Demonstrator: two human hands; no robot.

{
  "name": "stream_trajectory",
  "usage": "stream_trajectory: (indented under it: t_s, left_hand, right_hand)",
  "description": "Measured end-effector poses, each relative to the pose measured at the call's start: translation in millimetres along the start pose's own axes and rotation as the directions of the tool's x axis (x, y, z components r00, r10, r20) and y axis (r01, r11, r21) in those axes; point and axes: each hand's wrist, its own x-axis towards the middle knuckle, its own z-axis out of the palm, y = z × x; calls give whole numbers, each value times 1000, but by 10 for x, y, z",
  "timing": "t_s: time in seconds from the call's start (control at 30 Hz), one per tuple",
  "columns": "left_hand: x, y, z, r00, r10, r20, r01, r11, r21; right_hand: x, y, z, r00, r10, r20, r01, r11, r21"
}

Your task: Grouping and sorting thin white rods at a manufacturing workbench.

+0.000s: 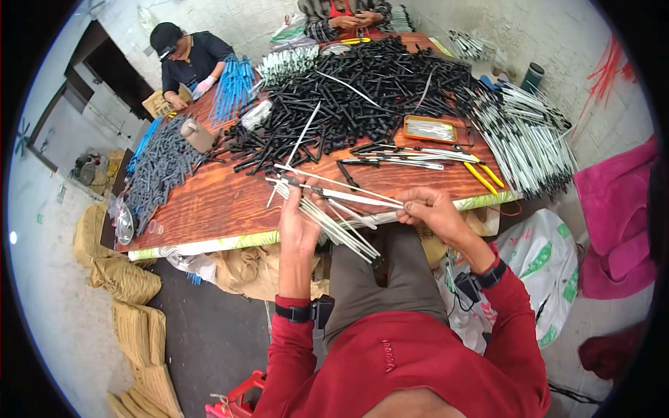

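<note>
White sticks [357, 244] were grasped as loose bundle between thumb and fingers of left hand [300, 226], across near edge of table [223, 205], apparently to keep lengths together. Tip of white strip [352, 198] was pinched by right hand [431, 211], seemingly for control of its end. Yellow-handled tool [481, 179] and shallow tray [431, 141] were placed beyond, probably for easy reach. Counted: strip, one; tray, one; bundled sticks, several, overlapping, exact number not tellable; black parts [362, 83], heaped, uncountable.
</note>
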Motion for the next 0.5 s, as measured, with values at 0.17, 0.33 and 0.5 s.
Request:
stream_trajectory:
  t_s: [0.17, 0.33, 0.5]
  left_hand:
    - [-12, 3, 193, 980, 115, -162, -107, 993, 57]
    - [-15, -23, 208, 984, 141, -107, -136, 989, 57]
    - [91, -11, -94, 980, 48, 195, -37, 997, -64]
  right_hand:
    - [-122, 227, 135, 998, -28, 56, 40, 969, -242]
    - [-174, 191, 170, 986, 87, 140, -57, 977, -203]
    - [-231, 302, 239, 916, 138, 377, -62, 976, -207]
